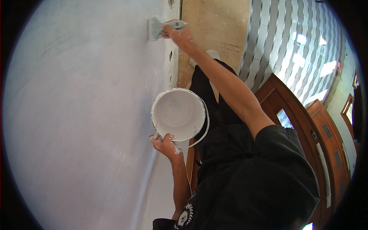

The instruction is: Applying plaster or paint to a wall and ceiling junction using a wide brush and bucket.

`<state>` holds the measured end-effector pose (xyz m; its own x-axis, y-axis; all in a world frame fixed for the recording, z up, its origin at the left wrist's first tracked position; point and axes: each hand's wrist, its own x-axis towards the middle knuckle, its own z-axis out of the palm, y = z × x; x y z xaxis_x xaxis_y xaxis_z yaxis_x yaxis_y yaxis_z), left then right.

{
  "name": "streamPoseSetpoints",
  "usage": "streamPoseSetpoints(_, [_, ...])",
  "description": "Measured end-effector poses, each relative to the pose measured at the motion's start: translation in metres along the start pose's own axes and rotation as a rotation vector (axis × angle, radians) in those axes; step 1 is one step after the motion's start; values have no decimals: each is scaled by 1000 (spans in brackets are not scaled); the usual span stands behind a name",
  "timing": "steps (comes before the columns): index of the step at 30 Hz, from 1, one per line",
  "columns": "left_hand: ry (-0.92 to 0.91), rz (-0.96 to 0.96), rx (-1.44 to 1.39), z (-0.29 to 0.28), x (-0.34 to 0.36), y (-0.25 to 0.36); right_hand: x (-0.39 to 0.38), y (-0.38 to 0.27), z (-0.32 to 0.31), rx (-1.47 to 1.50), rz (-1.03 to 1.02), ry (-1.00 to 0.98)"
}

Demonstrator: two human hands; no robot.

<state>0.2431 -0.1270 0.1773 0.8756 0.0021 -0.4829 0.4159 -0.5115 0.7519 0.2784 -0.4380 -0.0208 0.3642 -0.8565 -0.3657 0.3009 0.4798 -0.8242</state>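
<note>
My right hand [178,34] reaches far forward, its fingers closed around the handle of a wide paintbrush [155,28]. The brush's pale, paint-coated head rests against the whitish wall [92,96] on my left. Closer to my body, my left hand [166,145] grips the near rim of a white plastic bucket [178,113], thumb over the edge. White paint smears both hands and the bucket's rim. Inside, the bucket is whitish, and how much paint it holds I cannot tell. Its wire-like white handle [207,122] hangs down on the right side.
Beneath me runs a tan board-like surface [214,27], with my foot [193,59] on it. Farther right is a floor of grey and white wavy-striped tiles [291,42]. Brown wooden doors [295,111] with small glass panes stand at the right. Flaking paint edges the wall's border [171,57].
</note>
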Motion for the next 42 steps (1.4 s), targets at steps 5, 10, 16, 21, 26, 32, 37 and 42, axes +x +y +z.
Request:
streamPoseSetpoints(5, [31,30,9,-8,2,5,-22,-55,62,-132,-92,-22])
streamPoseSetpoints(10, [11,18,13,-14,2,4,-53,-167,80,217,-48,-142])
streamPoseSetpoints(16, [41,33,-53,-8,-1,5,-37,-220,50,216,-41,-266])
streamPoseSetpoints(21, [19,39,-94,-1,-5,9,-1,-154,64,146,-80,-107])
streamPoseSetpoints(26, [10,68,-116,-4,0,6,-35,-209,135,-86,-330,-69])
streamPoseSetpoints(32, [-41,107,-226,5,-25,39,-81,-335,177,304,-291,-345])
streamPoseSetpoints(37, [-20,131,-181,-7,-44,49,-119,-420,182,529,-170,-657])
streamPoseSetpoints(42, [3,212,-271,0,-57,58,-101,-364,158,568,-308,-621])
